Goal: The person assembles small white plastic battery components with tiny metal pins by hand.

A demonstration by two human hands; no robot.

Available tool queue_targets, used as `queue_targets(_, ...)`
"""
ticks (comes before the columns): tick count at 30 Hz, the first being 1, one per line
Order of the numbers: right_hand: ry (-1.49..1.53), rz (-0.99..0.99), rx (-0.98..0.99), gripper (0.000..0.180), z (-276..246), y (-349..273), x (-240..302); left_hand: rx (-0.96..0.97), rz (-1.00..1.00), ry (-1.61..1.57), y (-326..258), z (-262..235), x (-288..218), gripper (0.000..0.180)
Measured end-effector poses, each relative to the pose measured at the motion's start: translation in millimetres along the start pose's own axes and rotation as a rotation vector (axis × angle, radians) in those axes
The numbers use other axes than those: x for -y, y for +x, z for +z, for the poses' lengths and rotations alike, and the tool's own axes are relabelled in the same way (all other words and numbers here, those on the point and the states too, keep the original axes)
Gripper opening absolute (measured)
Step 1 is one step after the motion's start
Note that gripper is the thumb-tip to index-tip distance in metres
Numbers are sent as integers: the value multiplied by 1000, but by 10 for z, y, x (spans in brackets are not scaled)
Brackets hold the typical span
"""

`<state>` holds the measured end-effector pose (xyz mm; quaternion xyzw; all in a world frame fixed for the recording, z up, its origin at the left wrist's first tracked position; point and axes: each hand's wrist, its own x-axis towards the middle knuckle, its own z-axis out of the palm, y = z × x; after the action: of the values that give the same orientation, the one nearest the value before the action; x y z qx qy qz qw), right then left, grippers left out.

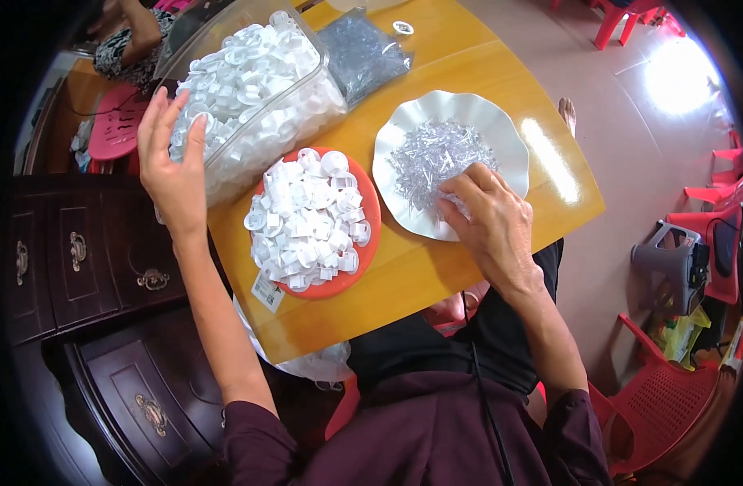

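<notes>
My left hand (173, 162) is raised at the near left rim of a clear plastic bin (327, 61), fingers spread and thumb apart, and I see nothing gripped in it. Small white plastic parts (254, 69) fill the bin. Over a white wavy-edged plate (513, 154), my right hand (493, 219) reaches down with thumb and fingertips drawn together at a heap of thin clear plastic pieces (436, 158). Whatever the fingertips pinch is too small to make out. Between the hands, an orange-red round tray (371, 219) carries a pile of white plastic parts (310, 215).
A clear bag of dark grey content (363, 53) lies behind the plate on the yellow wooden table (460, 279). A small white ring (403, 27) sits near it. Dark drawers (88, 259) stand at left, red chairs (663, 397) at right. Another person's arm (140, 36) shows top left.
</notes>
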<state>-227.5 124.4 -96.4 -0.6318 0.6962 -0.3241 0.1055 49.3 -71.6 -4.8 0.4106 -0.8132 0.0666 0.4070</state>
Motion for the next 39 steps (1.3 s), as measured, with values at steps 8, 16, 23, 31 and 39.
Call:
queue_targets(8,144,81,45,9,19,13,-62,117,-70,-280,-711,90,-995,26)
queue_targets(16,391,153,8,9,-141,36,-33,241,-200,-543,-1070,193,-1395,25)
queue_targets(23,880,387,103,11,-182,-97,63,323,-402,-781,-1232,259,-1575,32)
queue_targets(31,1114,361,224,11,-137,-226,218,359,-842,-1301,-1388,117,-1702,16)
queue_targets(39,1018,363,299,11,-70,-372,393,301,-753,-1130,-1581,-34,-1649,9)
